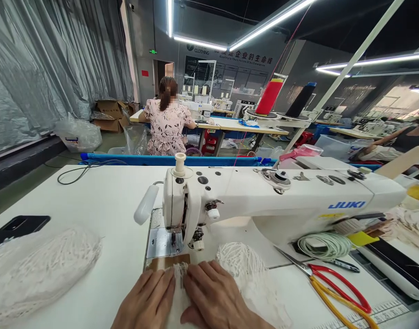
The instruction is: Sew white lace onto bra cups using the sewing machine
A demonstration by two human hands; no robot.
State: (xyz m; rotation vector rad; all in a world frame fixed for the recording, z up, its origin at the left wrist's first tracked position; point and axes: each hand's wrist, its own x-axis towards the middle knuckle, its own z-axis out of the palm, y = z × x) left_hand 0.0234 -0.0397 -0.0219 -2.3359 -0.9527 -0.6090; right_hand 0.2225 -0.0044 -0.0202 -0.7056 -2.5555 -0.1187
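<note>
A wide white table (110, 205) carries a white sewing machine (264, 196), whose needle part stands just behind the hands. At the left edge lies a big bundle of lace (41, 269), well apart from the hands. A smaller piece of lace (245, 269) lies in front of the machine. It runs under both hands and up to the needle plate. The left hand (148, 299) and the right hand (218, 299) lie side by side, flat on this lace. The fingers are stretched and press it down, not closed around it. Red and yellow scissors (336, 288) lie to the right, and a black phone (19, 227) lies at the far left.
</note>
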